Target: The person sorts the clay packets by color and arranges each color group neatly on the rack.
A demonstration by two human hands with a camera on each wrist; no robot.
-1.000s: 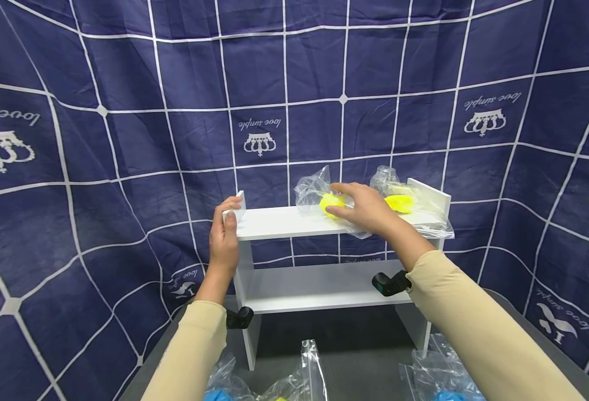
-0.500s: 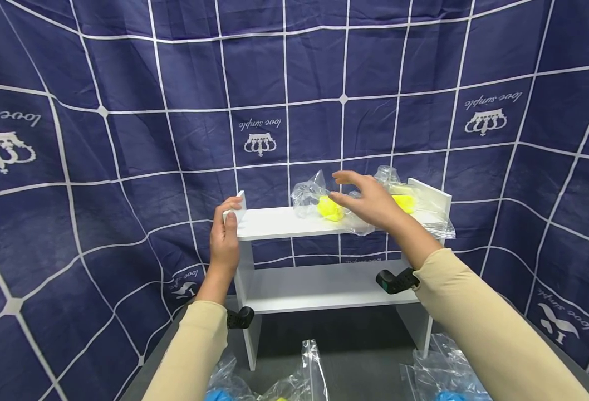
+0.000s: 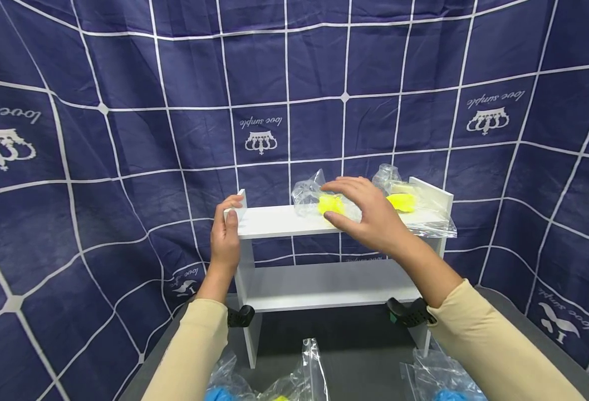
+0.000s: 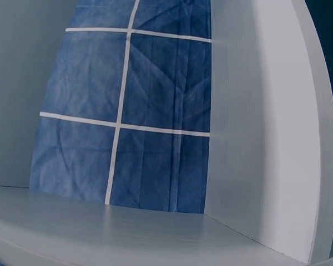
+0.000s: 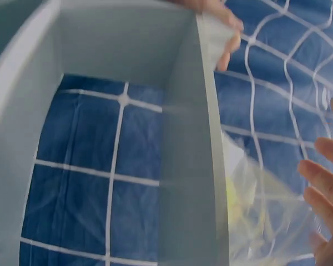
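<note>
My left hand [image 3: 226, 234] grips the raised left side panel of a white two-tier shelf [image 3: 274, 224], with the thumb on the near side. Over the top board, my right hand [image 3: 372, 217] has its fingers loosely bent and thumb apart, in front of a clear plastic bag [image 3: 303, 196] with a yellow lump [image 3: 327, 204] inside. In the right wrist view the fingers [image 5: 322, 180] are spread, apart from that bag. Another clear bag [image 3: 387, 177] with a yellow thing [image 3: 401, 202] lies at the right end of the top board. What the yellow things are cannot be told.
On the dark table [image 3: 354, 356], clear bags with blue things [image 3: 219, 394] and a bit of yellow [image 3: 280, 398] lie at the front left. One more bag with a blue thing [image 3: 450, 394] lies front right. A blue gridded cloth [image 3: 314, 133] hangs behind.
My right hand was at the yellow lump's bag, lifted away from it, then came lower and nearer again. The bag shifted slightly. My left hand keeps its place on the side panel.
</note>
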